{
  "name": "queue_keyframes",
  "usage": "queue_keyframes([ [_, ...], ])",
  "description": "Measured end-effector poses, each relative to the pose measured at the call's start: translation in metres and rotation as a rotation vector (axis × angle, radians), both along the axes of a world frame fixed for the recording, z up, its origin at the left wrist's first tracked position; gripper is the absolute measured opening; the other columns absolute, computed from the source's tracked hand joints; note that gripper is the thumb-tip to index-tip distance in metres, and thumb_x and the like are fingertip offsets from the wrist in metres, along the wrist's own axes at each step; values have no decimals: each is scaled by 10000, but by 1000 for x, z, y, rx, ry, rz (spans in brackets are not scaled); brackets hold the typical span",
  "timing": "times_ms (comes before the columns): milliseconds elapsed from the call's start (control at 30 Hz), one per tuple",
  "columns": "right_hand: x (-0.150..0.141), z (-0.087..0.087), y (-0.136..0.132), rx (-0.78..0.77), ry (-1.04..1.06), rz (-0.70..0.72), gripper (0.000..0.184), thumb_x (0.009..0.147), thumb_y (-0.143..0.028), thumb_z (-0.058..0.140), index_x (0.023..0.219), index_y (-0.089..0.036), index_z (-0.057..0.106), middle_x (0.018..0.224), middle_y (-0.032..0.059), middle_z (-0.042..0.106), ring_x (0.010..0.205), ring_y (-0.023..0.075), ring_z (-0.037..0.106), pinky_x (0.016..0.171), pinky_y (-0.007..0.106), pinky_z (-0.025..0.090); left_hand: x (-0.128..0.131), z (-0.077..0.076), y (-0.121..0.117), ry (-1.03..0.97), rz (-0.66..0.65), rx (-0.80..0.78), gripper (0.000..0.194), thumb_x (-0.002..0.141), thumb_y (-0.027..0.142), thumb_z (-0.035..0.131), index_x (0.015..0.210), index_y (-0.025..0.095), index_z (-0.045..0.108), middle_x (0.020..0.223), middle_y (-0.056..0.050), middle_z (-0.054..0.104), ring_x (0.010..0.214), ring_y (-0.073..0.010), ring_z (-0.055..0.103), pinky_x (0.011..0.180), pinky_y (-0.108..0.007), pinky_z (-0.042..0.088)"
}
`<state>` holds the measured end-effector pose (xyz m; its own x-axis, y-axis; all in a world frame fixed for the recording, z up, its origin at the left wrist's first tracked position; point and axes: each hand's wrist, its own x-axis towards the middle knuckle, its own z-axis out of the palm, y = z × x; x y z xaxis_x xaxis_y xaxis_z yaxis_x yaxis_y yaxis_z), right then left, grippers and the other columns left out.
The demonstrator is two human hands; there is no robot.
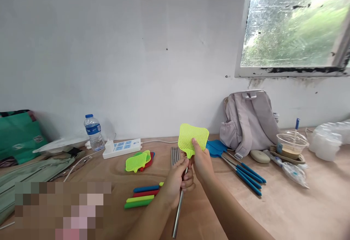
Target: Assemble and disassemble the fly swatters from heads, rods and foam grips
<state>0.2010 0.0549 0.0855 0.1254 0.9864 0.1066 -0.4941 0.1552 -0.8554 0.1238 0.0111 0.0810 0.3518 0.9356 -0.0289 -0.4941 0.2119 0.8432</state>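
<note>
The left hand (173,183) is wrapped around the metal rod (178,213), just below the yellow swatter head (190,135); the right hand (202,163) grips that head, 1 digit laid across it. Rod and head are over the brown table (290,211), left of the blue swatters (216,148).

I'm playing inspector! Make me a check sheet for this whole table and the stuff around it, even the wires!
Surface: brown tabletop; lower left too blurred to check.
Job's things: yellow mesh head on a metal rod, in hand; loose mesh heads, coloured handles and more rods lie nearby; blue swatters to the right.
Clutter: water bottle, backpack, drink cup, green bag.
Hands: left hand grips the metal rod; right hand holds the yellow mesh head, thumb on its front.
Cables: white cord runs from a power strip near the wall.
Surroundings: pale wall; window with dark patches.
</note>
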Motion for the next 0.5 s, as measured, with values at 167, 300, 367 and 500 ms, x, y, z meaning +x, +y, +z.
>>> queue_keyframes([
  [167,23,36,22,31,235,-185,240,669,-356,654,731,-148,551,548,-35,580,383,80,483,379,204,390,10,18,-12,-202,-148,-82,336,679,383,661,659,177,397,405,122,290,316,1,89,321,-137,79],
  [300,47,51,38,185,284,-247,262,689,-374,627,829,-178,523,680,-36,601,474,82,548,437,206,448,3,25,-25,-141,-227,-60,295,738,402,601,668,184,414,432,108,308,312,-10,130,334,-152,107],
  [367,46,49,32,235,203,-123,252,669,-339,648,816,-170,532,672,-28,589,453,83,523,387,200,401,-8,31,-24,-93,-208,-24,288,747,411,576,662,184,421,454,96,317,325,-18,174,356,-163,137],
  [500,29,36,5,206,143,116,137,639,-195,614,730,-170,515,662,-23,563,438,82,488,372,205,357,-39,42,-9,41,-84,46,381,734,476,524,555,173,378,459,79,277,368,-33,214,403,-183,168],
])
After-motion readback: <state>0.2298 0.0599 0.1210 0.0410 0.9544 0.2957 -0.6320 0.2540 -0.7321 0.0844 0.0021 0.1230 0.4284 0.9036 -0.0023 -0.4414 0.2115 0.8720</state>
